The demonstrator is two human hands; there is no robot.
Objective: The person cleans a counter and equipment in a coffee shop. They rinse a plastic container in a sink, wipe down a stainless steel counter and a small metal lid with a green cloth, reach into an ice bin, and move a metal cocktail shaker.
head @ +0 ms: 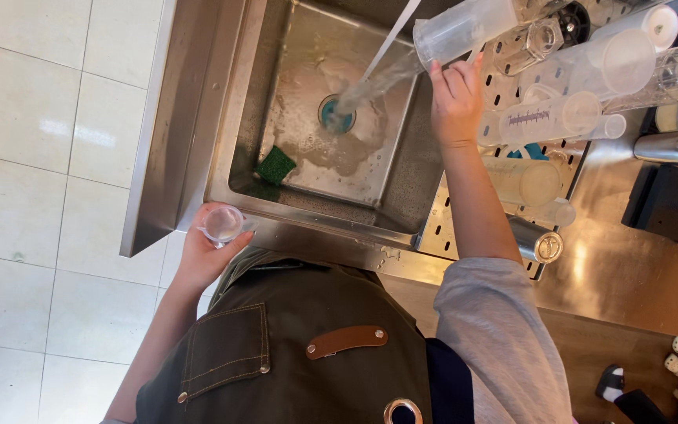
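Standing over the steel sink (233, 141), the person works with both hands, and everything here sits relative to that basin.

The right hand (457, 98) is up at the sink's far-right edge, fingers clamped round a clear plastic cup (453, 31) tipped on its side, mouth toward the basin. Water (370, 86) pours out of it in a slanting stream and hits the sink bottom at the drain (335, 116) (lots of foam and splash around there).

The left hand (205, 251) is at the sink's near-left corner, just outside the rim, over the tiled floor (41, 157). Its fingers curl round a small clear cup (223, 223), held w/ the open end facing up toward the camera. Can't tell if there's anything in it.

Inside the sink, near the front wall, lies a green scrub sponge (276, 165), well apart from both hands.

Right of the sink is a perforated drain rack (441, 228), crowded: a graduated measuring cylinder (547, 118) lying flat, several clear tumblers and jugs, a steel cup (539, 243) at the rack's near edge. Further right, on the steel counter (614, 267), a metal shaker-type cup (676, 145) lies on its side beside a black mat (672, 200).

The person wears a dark apron (300, 353) w/ a leather tab, grey sleeve (496, 330) on the right arm.
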